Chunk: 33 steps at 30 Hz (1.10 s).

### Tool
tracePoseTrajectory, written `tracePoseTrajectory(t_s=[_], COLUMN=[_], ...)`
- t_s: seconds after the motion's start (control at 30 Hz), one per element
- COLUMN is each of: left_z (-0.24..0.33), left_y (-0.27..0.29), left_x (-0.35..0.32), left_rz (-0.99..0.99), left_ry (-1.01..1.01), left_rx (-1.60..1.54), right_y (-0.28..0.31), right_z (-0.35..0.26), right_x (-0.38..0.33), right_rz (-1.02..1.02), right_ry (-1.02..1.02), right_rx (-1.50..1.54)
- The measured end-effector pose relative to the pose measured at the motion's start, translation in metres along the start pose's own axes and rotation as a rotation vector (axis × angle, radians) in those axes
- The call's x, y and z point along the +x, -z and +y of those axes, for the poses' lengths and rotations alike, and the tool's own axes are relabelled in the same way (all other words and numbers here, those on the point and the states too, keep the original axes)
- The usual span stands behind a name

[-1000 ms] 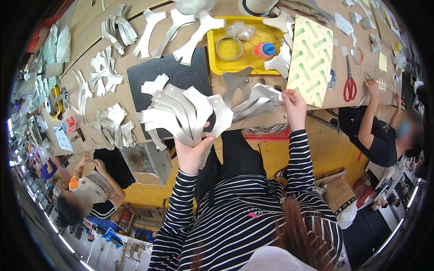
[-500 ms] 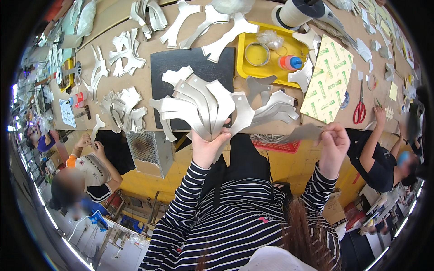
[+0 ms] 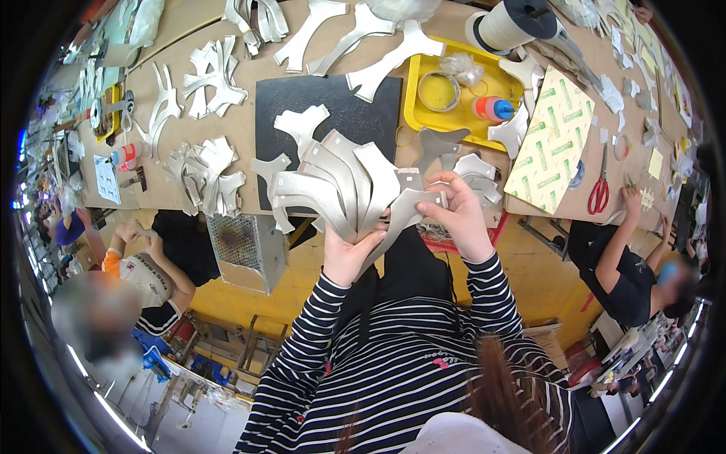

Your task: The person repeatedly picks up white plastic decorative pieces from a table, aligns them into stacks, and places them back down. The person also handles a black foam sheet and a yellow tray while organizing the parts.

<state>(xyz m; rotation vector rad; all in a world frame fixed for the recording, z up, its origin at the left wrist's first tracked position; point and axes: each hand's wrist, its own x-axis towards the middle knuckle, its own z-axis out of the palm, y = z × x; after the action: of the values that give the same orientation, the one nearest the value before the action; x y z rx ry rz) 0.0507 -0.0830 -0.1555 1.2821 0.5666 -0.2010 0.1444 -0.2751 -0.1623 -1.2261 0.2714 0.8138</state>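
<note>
My left hand [image 3: 349, 256] is closed round the narrow lower ends of a fan of silvery-grey, leather-like cut pieces [image 3: 325, 181]. Their forked upper ends spread out above the near edge of a black mat [image 3: 325, 94], and several carry small pale marks. At the fan's right side, my right hand [image 3: 465, 219] pinches the upper end of one grey cut piece [image 3: 406, 216] between thumb and fingers. The lower end of that piece reaches my left hand. Just beyond my right hand, more grey cut pieces [image 3: 478, 172] lie on the table, partly hidden.
A yellow tray [image 3: 414, 110] holds a round tub and a blue-capped bottle [image 3: 493, 109]. Right of it lie a patterned yellow sheet [image 3: 548, 144] and red-handled scissors [image 3: 600, 193]. More cut pieces [image 3: 215, 174] lie left. Other people work at both sides; a metal-mesh box [image 3: 242, 246] stands below the table.
My right hand has moved left from the table's right side to the fan, bringing a grey piece against it. My left hand still holds the fan in nearly the same place.
</note>
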Motion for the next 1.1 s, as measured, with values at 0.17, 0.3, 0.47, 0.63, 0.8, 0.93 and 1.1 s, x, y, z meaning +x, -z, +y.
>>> tracePoseTrajectory(t_s=[0.17,0.3,0.47,0.63,0.8,0.93,1.1], left_z=[-0.009,-0.013,-0.015,-0.018,-0.02,-0.019,-0.009], left_y=[0.002,0.016,0.03,0.032,0.034,0.039,0.035], left_x=[-0.003,-0.004,-0.009,-0.012,-0.013,-0.01,-0.002], left_rz=[0.15,0.235,0.27,0.301,0.301,0.265,0.319], left_ry=[0.025,-0.005,0.015,0.015,0.022,-0.03,-0.119], left_rx=[-0.111,-0.128,-0.09,-0.133,-0.13,-0.207,-0.202], right_y=[0.023,0.049,0.05,0.042,0.036,0.034,0.029], right_z=[0.003,0.01,0.024,0.028,0.026,0.0,-0.058], right_x=[0.017,0.057,0.087,0.092,0.093,0.078,0.038], right_rz=[0.057,0.123,0.266,0.337,0.402,0.156,0.078], right_ry=[0.058,0.341,0.567,0.703,0.639,0.504,0.31], right_rx=[-0.407,-0.802,-1.363,-1.583,-1.632,-1.521,-1.07])
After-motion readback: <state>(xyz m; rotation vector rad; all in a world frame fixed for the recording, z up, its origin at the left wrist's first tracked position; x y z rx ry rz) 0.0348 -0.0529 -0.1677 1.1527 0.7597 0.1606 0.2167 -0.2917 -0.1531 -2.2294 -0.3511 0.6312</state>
